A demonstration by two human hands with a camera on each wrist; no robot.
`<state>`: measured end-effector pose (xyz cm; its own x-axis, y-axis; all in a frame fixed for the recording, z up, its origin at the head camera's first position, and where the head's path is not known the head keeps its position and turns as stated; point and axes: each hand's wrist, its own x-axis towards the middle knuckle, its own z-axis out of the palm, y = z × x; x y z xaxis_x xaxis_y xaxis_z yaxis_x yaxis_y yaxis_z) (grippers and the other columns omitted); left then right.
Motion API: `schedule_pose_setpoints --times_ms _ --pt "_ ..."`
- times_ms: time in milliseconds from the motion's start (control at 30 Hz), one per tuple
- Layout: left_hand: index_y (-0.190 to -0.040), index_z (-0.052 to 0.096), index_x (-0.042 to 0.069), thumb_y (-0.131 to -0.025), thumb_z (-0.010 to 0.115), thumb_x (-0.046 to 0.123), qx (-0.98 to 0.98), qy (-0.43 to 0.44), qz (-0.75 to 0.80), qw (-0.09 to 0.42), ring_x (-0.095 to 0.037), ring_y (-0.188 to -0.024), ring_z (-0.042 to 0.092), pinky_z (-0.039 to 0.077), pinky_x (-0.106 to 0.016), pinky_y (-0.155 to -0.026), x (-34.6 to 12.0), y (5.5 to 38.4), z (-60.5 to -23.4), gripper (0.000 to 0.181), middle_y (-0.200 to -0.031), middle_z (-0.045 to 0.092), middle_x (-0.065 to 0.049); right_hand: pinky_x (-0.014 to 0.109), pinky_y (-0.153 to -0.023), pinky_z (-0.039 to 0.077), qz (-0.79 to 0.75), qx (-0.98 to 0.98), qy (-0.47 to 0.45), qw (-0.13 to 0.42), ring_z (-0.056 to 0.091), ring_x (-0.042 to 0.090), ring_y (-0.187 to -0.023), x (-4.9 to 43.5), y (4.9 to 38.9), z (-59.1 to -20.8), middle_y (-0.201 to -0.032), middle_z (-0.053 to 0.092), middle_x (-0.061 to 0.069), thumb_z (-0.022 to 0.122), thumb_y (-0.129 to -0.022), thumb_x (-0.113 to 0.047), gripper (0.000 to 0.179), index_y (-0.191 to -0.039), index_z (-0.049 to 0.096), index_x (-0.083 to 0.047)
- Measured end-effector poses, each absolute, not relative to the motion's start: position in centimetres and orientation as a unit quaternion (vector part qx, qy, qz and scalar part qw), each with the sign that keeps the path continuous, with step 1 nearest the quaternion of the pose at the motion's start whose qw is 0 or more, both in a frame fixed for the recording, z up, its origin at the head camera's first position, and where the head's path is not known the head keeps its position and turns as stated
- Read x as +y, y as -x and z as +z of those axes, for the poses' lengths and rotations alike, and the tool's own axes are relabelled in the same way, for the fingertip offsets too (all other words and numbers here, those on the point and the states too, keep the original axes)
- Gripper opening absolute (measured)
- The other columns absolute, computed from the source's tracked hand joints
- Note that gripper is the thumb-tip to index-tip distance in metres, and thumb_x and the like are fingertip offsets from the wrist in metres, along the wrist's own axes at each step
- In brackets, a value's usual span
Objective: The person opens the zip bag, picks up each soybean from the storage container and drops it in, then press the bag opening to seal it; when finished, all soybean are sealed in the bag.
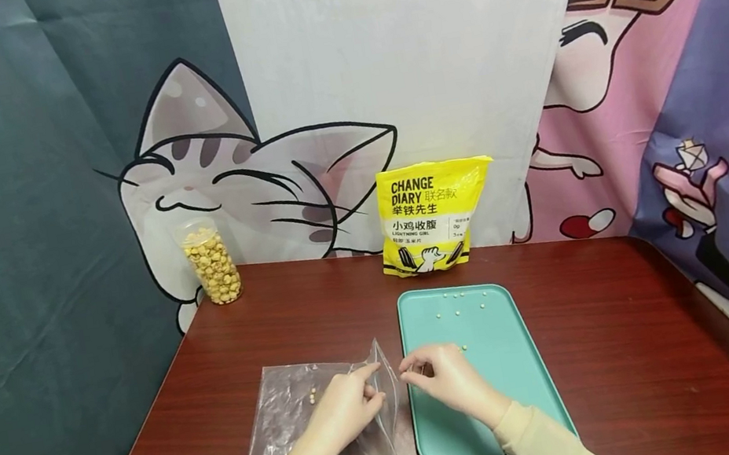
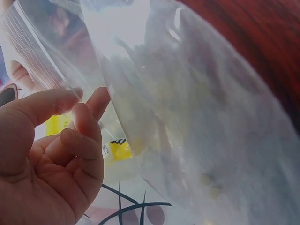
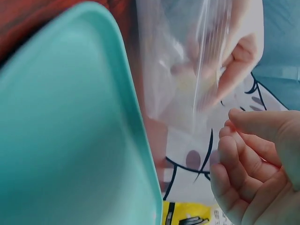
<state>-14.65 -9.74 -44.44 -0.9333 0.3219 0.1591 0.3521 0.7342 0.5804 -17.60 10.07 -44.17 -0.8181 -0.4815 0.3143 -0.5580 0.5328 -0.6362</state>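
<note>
A clear zip-lock bag point(image 1: 279, 408) lies on the table with its mouth toward the tray. My left hand point(image 1: 346, 405) is at that mouth, pinching the film between thumb and fingers; the bag's edge passes between them in the left wrist view. Inside the bag are a few small pale pellets point(image 1: 312, 396). My right hand point(image 1: 449, 377) hovers over the left rim of a teal tray point(image 1: 495, 374), close to the bag's mouth. Its thumb and curled fingers point(image 3: 228, 150) meet at the tips, and no object shows between them. Several small pale-yellow pellets point(image 1: 458, 314) lie on the tray, mostly toward its far end.
A clear jar of popcorn point(image 1: 213, 266) stands at the back left of the table. Behind the tray, a yellow snack bag point(image 1: 434, 216) stands upright. A cloth printed with cartoon figures point(image 1: 325, 162) hangs along the table's back and sides.
</note>
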Motion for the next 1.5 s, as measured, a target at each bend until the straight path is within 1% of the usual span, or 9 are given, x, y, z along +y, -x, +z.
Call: schedule_pose_setpoints --times_ms 200,400,600,700,833,933,1067,1267,1500 --pt "-0.121 0.06 -0.004 -0.082 0.069 0.009 -0.932 0.18 -0.313 0.025 0.0 -0.054 0.052 0.042 -0.02 -0.052 -9.7 14.7 -44.5 0.042 -0.073 0.068 0.001 0.019 -0.055 0.045 0.373 -0.885 -0.269 0.069 0.051 0.0 -0.059 11.6 18.5 -44.3 -0.069 0.064 -0.005 0.073 -0.081 -0.007 0.006 -0.086 0.073 -0.004" --pt "-0.122 0.06 -0.004 -0.082 0.068 0.009 -0.931 0.183 -0.314 0.023 0.001 -0.053 0.05 0.042 -0.02 -0.053 -9.7 14.7 -44.4 0.043 -0.072 0.068 0.002 0.021 -0.057 0.044 0.366 -0.901 -0.223 0.067 0.051 0.001 -0.06 13.7 19.6 -45.0 -0.067 0.062 -0.007 0.073 -0.08 -0.006 0.005 -0.084 0.073 -0.004" --pt "-0.123 0.06 -0.003 -0.082 0.068 0.009 -0.932 0.182 -0.313 0.018 0.001 -0.053 0.05 0.042 -0.021 -0.054 -9.7 14.7 -44.4 0.043 -0.072 0.067 0.003 0.021 -0.056 0.043 0.356 -0.915 -0.177 0.064 0.051 0.003 -0.059 15.9 20.8 -46.0 -0.063 0.061 -0.007 0.074 -0.08 -0.01 0.007 -0.082 0.072 -0.003" --pt "-0.122 0.06 -0.003 -0.082 0.068 0.009 -0.932 0.183 -0.312 0.019 0.001 -0.053 0.049 0.042 -0.021 -0.054 -9.7 14.7 -44.4 0.043 -0.072 0.068 0.003 0.022 -0.055 0.042 0.354 -0.92 -0.154 0.065 0.051 0.005 -0.059 16.8 21.3 -46.5 -0.063 0.062 -0.005 0.075 -0.079 -0.009 0.006 -0.08 0.072 -0.004" --pt "-0.123 0.06 -0.003 -0.082 0.068 0.009 -0.932 0.183 -0.314 0.016 0.001 -0.053 0.049 0.042 -0.021 -0.054 -9.6 14.7 -44.3 0.043 -0.073 0.068 0.001 0.023 -0.055 0.043 0.341 -0.928 -0.139 0.064 0.052 0.005 -0.06 17.6 21.5 -47.0 -0.066 0.064 -0.006 0.075 -0.077 -0.008 0.004 -0.078 0.072 -0.008" --pt "-0.123 0.06 -0.003 -0.082 0.068 0.009 -0.932 0.182 -0.314 0.016 0.001 -0.053 0.05 0.042 -0.021 -0.054 -9.6 14.6 -44.3 0.043 -0.074 0.069 0.001 0.023 -0.056 0.043 0.334 -0.931 -0.137 0.057 0.052 0.006 -0.061 18.1 21.6 -47.3 -0.068 0.064 -0.006 0.075 -0.079 -0.009 0.003 -0.079 0.072 -0.009" --pt "-0.123 0.06 -0.004 -0.082 0.068 0.009 -0.932 0.186 -0.311 0.021 0.002 -0.053 0.05 0.043 -0.021 -0.055 -9.5 14.7 -44.4 0.043 -0.073 0.068 0.002 0.025 -0.057 0.044 0.338 -0.932 -0.127 0.037 0.052 0.008 -0.062 18.5 21.9 -47.6 -0.07 0.064 -0.005 0.075 -0.079 -0.011 0.007 -0.081 0.072 -0.006" --pt "-0.122 0.06 -0.003 -0.081 0.069 0.01 -0.933 0.187 -0.307 0.027 0.002 -0.054 0.048 0.043 -0.021 -0.056 -9.5 14.8 -44.5 0.044 -0.072 0.067 0.003 0.029 -0.06 0.045 0.335 -0.936 -0.107 0.01 0.052 0.011 -0.066 18.8 22.5 -47.9 -0.073 0.064 -0.002 0.074 -0.079 -0.006 0.005 -0.082 0.071 -0.008" --pt "-0.122 0.061 -0.003 -0.081 0.069 0.009 -0.931 0.191 -0.309 0.028 0.002 -0.055 0.049 0.043 -0.021 -0.057 -9.6 14.8 -44.5 0.044 -0.071 0.067 0.004 0.029 -0.058 0.043 0.324 -0.941 -0.097 0.009 0.051 0.011 -0.064 18.9 22.9 -47.9 -0.07 0.062 -0.002 0.074 -0.079 -0.009 0.005 -0.082 0.071 -0.009"
